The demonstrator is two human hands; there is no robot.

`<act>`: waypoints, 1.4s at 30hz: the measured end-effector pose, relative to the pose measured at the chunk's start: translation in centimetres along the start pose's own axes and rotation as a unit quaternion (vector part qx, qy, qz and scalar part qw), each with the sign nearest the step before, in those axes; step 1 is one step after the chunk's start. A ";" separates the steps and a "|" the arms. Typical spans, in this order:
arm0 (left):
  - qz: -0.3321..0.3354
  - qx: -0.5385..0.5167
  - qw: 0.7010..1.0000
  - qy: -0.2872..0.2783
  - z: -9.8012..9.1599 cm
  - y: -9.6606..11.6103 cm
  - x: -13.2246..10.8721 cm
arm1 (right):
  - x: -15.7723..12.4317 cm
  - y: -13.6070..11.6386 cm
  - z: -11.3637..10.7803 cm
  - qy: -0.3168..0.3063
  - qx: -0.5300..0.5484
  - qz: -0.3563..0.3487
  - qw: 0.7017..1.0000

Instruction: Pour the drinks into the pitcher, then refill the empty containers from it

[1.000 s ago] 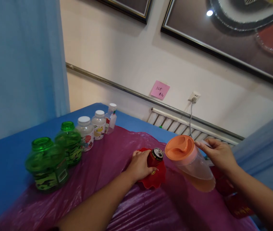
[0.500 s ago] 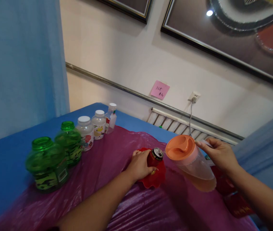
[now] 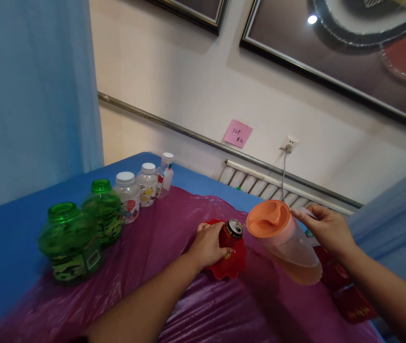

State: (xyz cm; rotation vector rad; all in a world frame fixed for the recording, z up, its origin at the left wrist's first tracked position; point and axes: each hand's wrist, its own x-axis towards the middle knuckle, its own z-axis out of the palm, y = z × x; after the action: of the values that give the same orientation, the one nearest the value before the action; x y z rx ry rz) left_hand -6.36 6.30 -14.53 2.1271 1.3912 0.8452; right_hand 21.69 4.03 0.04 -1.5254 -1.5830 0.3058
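The two hands and what they hold are almost unchanged from half a second earlier: the jug (image 3: 298, 259), tilted with its orange lid (image 3: 269, 220) toward the left, keeps nearly the same lean, and the can (image 3: 234, 229) stays put on the red dish (image 3: 237, 262). This points to a steady pouring pose rather than a shift of position; whether liquid passes from spout to can is too small to tell. The left hand (image 3: 210, 245) curls around the left side of the can, thumb on the near side. The right hand (image 3: 331, 231) pinches the pale handle (image 3: 307, 213) of the jug, inside which a brownish liquid lies low. The spout is just beside the can's top. A purple sheet (image 3: 196, 300) covers much of the blue bench (image 3: 3, 247). To the left, well apart from the can, two green jars (image 3: 69, 243), two white-capped jars (image 3: 147, 188) and a clear bottle (image 3: 165, 178) run from near to far. At the right, red packages (image 3: 355, 305) are partly hidden by the jug and right forearm. Nothing visible stands between spout and can, though the left fingers lie close to the rim.
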 end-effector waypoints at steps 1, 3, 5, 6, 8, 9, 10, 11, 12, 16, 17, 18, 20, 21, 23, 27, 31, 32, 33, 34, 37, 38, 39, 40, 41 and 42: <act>0.000 0.000 1.000 0.000 0.0 0.0 0.0 | 0.0 -0.1 0.0 0.002 0.002 -0.001 1.000; -0.001 -0.001 1.000 -0.002 -0.1 0.1 0.0 | -0.1 -0.1 0.1 0.003 0.008 -0.003 1.000; -0.001 0.000 1.000 -0.005 -0.1 0.1 0.0 | -0.1 -0.1 0.1 0.001 0.014 -0.002 1.000; -0.003 0.001 1.000 -0.006 -0.1 0.1 0.0 | -0.1 0.0 0.0 0.000 0.013 0.000 1.000; -0.005 0.005 1.000 -0.007 -0.1 0.1 0.0 | -0.1 0.1 0.0 -0.002 0.009 0.004 1.000; -0.005 0.005 1.000 -0.007 -0.1 0.1 0.0 | 0.0 0.2 0.0 -0.002 0.006 0.005 1.000; -0.005 0.005 1.000 -0.008 0.0 0.1 0.0 | 0.0 0.2 0.0 -0.002 0.003 0.005 1.000; -0.004 0.004 1.000 -0.008 0.0 0.1 0.0 | 0.0 0.3 0.0 -0.002 0.003 0.005 1.000; -0.003 0.003 1.000 -0.007 0.0 0.0 0.0 | 0.1 0.4 0.0 -0.001 0.003 0.005 1.000; -0.002 0.004 1.000 -0.002 0.0 0.0 0.0 | 0.2 0.6 -0.1 0.002 -0.004 0.005 1.000; -0.001 0.004 1.000 -0.003 0.0 0.0 0.0 | 0.2 0.7 -0.1 0.002 -0.004 0.005 1.000; -0.001 0.004 1.000 -0.003 0.0 0.1 0.0 | 0.3 0.7 -0.1 0.001 -0.002 0.006 1.000; -0.001 0.004 1.000 -0.003 0.0 0.1 0.0 | 0.3 0.8 -0.2 0.000 0.000 0.009 1.000; -0.001 0.004 1.000 -0.003 0.0 0.1 0.0 | 0.3 0.8 -0.2 0.001 0.000 0.009 1.000; 0.000 0.004 1.000 0.001 0.0 0.1 0.0 | 0.3 0.8 -0.2 0.002 -0.003 0.005 1.000; -0.001 0.003 1.000 0.000 0.0 0.1 0.0 | 0.3 0.7 -0.3 0.004 -0.007 -0.010 1.000; -0.004 0.001 1.000 -0.004 0.0 0.1 0.0 | 0.3 0.6 -0.3 0.002 -0.016 -0.006 1.000; -0.004 0.001 1.000 -0.005 0.0 0.1 0.0 | 0.3 0.6 -0.3 0.002 -0.018 -0.003 1.000; -0.003 0.001 1.000 -0.005 0.0 0.0 0.0 | 0.3 0.5 -0.4 0.001 -0.022 0.000 1.000; -0.003 0.001 1.000 -0.004 0.0 0.0 0.0 | 0.3 0.5 -0.4 0.001 -0.026 0.000 1.000; -0.001 0.003 1.000 -0.001 0.0 -0.1 0.0 | 0.3 0.4 -0.5 0.003 -0.039 -0.005 0.999; 0.000 0.003 1.000 0.000 0.0 -0.1 0.0 | 0.4 0.5 -0.5 0.005 -0.043 -0.008 0.999; 0.001 0.003 1.000 -0.001 0.0 -0.1 0.0 | 0.4 0.5 -0.5 0.006 -0.043 -0.010 0.999; 0.001 0.002 1.000 -0.001 0.0 -0.1 0.0 | 0.5 0.6 -0.5 0.007 -0.043 -0.012 0.999; 0.001 0.002 1.000 -0.001 0.0 -0.1 0.0 | 0.5 0.7 -0.5 0.007 -0.042 -0.013 0.999; 0.000 0.001 1.000 -0.001 0.0 -0.1 0.0 | 0.5 0.8 -0.5 0.006 -0.041 -0.014 0.999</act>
State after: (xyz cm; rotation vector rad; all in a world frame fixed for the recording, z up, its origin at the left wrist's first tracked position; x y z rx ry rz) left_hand -6.39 6.29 -14.61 2.1297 1.3907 0.8413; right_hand 22.68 4.47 0.03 -1.5634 -1.6231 0.2187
